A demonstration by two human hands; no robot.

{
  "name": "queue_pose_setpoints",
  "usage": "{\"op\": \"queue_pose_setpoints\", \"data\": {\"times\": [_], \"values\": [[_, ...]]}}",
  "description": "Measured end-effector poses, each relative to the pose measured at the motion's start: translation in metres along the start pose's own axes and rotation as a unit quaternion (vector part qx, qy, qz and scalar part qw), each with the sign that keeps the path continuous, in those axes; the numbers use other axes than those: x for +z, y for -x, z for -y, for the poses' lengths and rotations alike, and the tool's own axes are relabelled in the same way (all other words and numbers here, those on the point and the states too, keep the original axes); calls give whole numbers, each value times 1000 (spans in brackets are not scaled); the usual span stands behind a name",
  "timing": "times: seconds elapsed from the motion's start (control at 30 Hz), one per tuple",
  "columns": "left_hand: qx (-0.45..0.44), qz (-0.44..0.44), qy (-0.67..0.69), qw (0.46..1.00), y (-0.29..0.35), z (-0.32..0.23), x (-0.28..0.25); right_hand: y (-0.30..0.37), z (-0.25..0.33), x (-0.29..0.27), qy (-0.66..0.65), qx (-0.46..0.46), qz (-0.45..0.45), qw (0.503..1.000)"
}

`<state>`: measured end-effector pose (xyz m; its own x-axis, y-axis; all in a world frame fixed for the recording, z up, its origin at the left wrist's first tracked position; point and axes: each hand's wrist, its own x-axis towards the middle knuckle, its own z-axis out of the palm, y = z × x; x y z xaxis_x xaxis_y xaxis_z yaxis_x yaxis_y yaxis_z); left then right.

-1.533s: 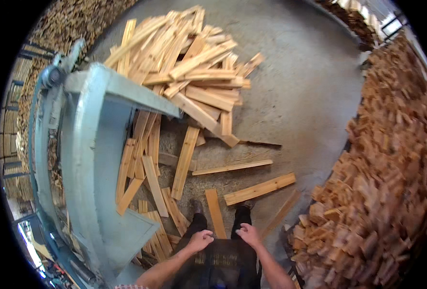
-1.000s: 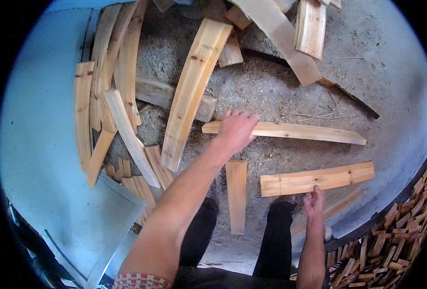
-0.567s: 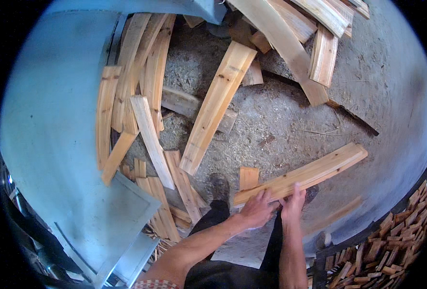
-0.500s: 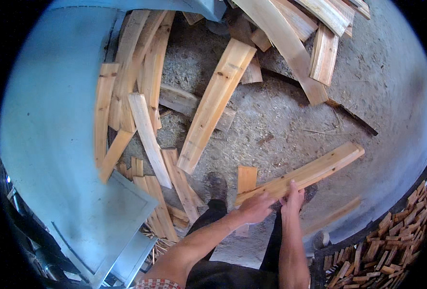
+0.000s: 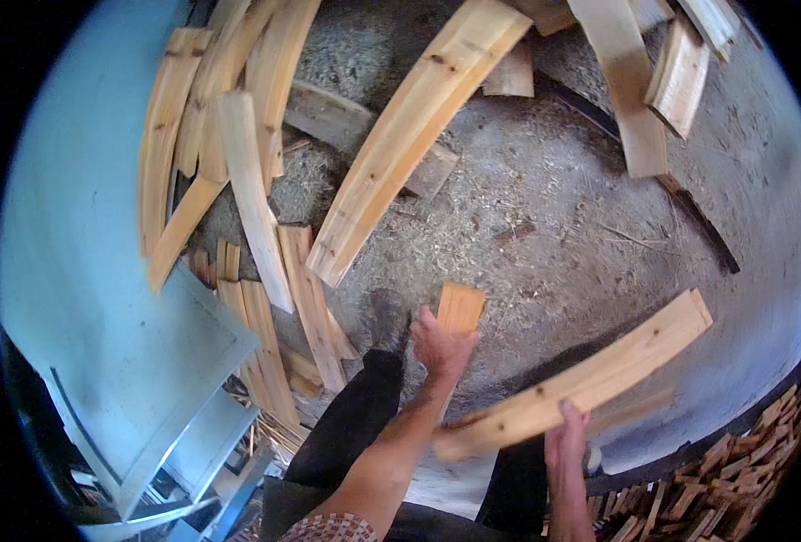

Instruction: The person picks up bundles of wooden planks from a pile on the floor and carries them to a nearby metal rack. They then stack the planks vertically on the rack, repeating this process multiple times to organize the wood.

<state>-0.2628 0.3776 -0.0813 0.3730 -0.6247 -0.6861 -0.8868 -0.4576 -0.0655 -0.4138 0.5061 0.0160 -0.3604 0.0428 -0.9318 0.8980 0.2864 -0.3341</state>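
Observation:
My right hand (image 5: 566, 440) grips a long pale wooden plank (image 5: 599, 375) near its lower end and holds it above the ground, slanting up to the right. My left hand (image 5: 438, 346) reaches forward and closes on the near end of a short wooden board (image 5: 462, 307) that lies on the sawdust-covered floor (image 5: 554, 208) just ahead of my feet. My dark trouser legs (image 5: 355, 425) show below both hands.
A blue-grey metal machine (image 5: 84, 271) fills the left side. Several long planks (image 5: 409, 126) lie scattered beside it and across the top. A stack of cut wood pieces (image 5: 744, 488) lines the lower right, and a dark thin strip (image 5: 694, 221) lies on the floor.
The long plank was lifted off the floor with both hands. My left hand has since let it go and moved to the short board, while the right hand keeps the plank.

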Motion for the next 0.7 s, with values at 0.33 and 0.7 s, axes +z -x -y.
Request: {"op": "queue_pose_setpoints", "data": {"times": [0.33,0.7], "values": [[255,35,139,956,-3,7,-104,62,12,11,77,0,63,995],[363,-74,135,919,-113,-147,-229,70,5,63,183,-21,196,963]]}}
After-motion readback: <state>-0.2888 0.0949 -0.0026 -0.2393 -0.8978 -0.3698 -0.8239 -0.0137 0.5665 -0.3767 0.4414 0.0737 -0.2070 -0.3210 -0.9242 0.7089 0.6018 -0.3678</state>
